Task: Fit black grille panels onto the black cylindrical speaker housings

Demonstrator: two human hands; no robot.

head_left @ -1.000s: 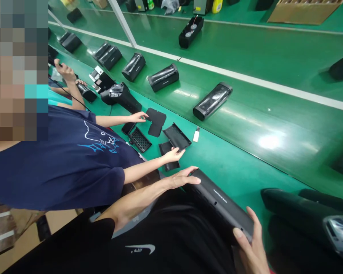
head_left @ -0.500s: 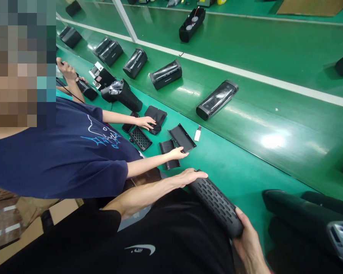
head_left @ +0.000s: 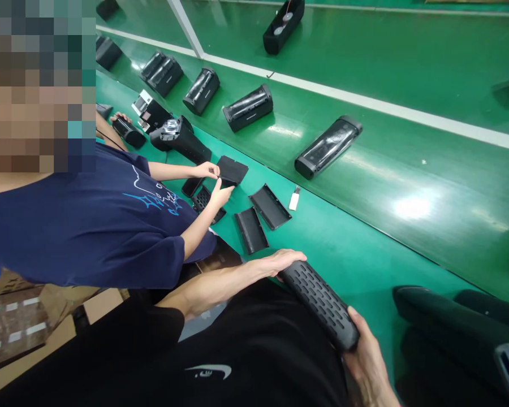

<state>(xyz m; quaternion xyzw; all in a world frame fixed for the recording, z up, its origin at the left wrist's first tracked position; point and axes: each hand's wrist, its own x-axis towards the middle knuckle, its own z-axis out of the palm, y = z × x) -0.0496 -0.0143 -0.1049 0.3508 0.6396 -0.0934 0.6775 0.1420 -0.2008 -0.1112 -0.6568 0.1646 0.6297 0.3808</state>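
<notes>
A long black speaker with a slotted grille is held between my two hands, tilted over the near edge of the green table. My left hand grips its far end, with the thumb along the top. Around its near end my right hand is closed, thumb on the side by the grille. Just beyond my left hand, two curved black panels lie on the table. A small white stick with a dark tip lies past them.
On my left a co-worker in a dark blue shirt works with both hands at black parts. Several film-covered speakers stand on the green conveyor beyond the table. Large dark housings stand close on my right.
The co-worker's nearer hand has left the curved panels and joined the other hand at the black parts. My hands keep hold of the speaker, almost unmoved.
</notes>
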